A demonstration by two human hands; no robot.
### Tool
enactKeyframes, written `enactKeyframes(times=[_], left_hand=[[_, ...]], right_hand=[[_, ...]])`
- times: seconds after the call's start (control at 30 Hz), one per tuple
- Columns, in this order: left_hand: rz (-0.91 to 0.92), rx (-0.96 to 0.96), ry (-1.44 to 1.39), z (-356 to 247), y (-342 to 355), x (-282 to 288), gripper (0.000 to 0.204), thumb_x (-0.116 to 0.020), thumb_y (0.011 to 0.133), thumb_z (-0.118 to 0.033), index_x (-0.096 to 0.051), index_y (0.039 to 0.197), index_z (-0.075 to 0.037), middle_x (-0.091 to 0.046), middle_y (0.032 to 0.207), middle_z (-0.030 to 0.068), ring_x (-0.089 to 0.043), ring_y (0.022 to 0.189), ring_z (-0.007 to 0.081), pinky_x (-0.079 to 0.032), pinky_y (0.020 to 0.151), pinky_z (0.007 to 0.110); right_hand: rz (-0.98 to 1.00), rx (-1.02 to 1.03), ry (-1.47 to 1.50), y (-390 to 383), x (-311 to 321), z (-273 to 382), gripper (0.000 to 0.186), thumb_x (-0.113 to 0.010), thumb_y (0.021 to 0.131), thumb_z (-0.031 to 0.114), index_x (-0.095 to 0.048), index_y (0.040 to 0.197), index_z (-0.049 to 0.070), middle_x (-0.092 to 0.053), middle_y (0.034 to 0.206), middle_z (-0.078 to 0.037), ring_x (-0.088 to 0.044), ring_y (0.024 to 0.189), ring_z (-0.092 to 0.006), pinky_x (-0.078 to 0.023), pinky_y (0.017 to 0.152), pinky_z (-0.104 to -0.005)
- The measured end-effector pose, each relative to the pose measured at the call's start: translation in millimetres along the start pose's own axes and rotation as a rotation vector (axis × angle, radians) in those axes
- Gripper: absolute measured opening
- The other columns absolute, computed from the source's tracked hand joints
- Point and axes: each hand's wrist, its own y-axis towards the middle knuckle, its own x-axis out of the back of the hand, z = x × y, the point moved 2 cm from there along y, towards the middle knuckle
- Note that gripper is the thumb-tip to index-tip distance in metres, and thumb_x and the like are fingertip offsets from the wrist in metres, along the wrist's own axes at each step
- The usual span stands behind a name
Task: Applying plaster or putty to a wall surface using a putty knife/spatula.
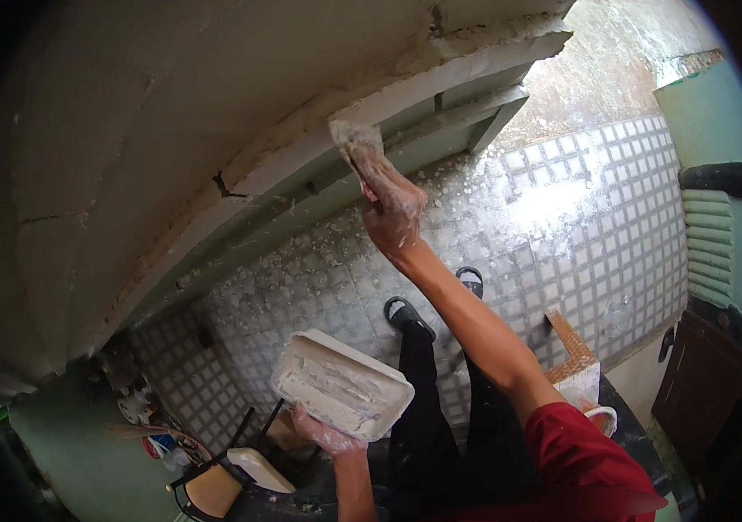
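My right hand (395,213), smeared with white, is closed on a flat tool coated in plaster (357,142). Whether the tool is a brush or a scraper is hard to make out. Its wide end is at the pale edge of a ledge (288,150) that runs along the wall. Lower down, my left hand (329,431) grips the near side of a white rectangular tub (299,341), with the fingers partly hidden beneath it. Wet white plaster (336,383) coats the tub's bottom and is streaked through the middle.
Below the ledge runs a green wall panel (423,117). White specks litter the tiled floor (301,270). A chair (214,491) stands at the lower left beside assorted clutter (157,444). To the right are a white bucket (602,421) and a box with a brown edge (575,374).
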Motion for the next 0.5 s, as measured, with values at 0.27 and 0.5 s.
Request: enactKeyframes(times=[0.27, 0.5], left_hand=[[-0.030, -0.020, 0.009, -2, 2, 2, 0.079, -0.051, 0.081, -0.054, -0.030, 0.144, -0.012, -0.031, 0.146, 0.0108, -0.033, 0.130, 0.0341, -0.031, 0.106, 0.050], [0.015, 0.040, -0.026, 0, -1, -3, 0.080, -0.054, 0.081, -0.053, -0.028, 0.145, -0.012, -0.030, 0.147, 0.0117, -0.035, 0.130, 0.0350, -0.031, 0.106, 0.051]], right_hand=[[-0.362, -0.174, -0.141, 56, 99, -55, 0.047, -0.048, 0.078, -0.013, -0.062, 0.120, 0.002, -0.067, 0.112, -0.015, -0.067, 0.093, -0.0215, -0.050, 0.086, -0.0310], [-0.198, -0.048, -0.041, 39, 42, -62, 0.044, -0.047, 0.082, -0.012, -0.062, 0.120, 0.003, -0.063, 0.117, -0.018, -0.062, 0.108, -0.0253, -0.049, 0.092, -0.0326]])
